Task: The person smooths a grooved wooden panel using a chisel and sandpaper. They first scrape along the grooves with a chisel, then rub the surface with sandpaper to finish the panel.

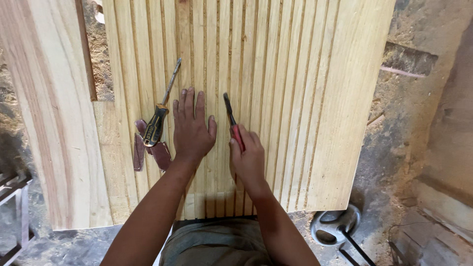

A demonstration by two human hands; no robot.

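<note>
The left hand (191, 129) lay flat on the grooved wooden panel (276, 98), fingers (189, 101) spread, bracing it. The right hand (249, 158) had its fingers wrapped around a red-handled chisel (231, 120), blade set in a groove just beside the left thumb. Cleaning the grooves seemed underway; next called for a steady forward push. A screwdriver (160, 111) lay left of the fingers.

One grooved wooden panel (276, 98), one plain plank (54, 113) at its left, two hands, left hand (191, 129) and right hand (249, 160), one red-handled chisel (233, 123), one black-and-yellow screwdriver (158, 118), two dark reddish scraps (150, 150), one grey metal handwheel (335, 226)
</note>
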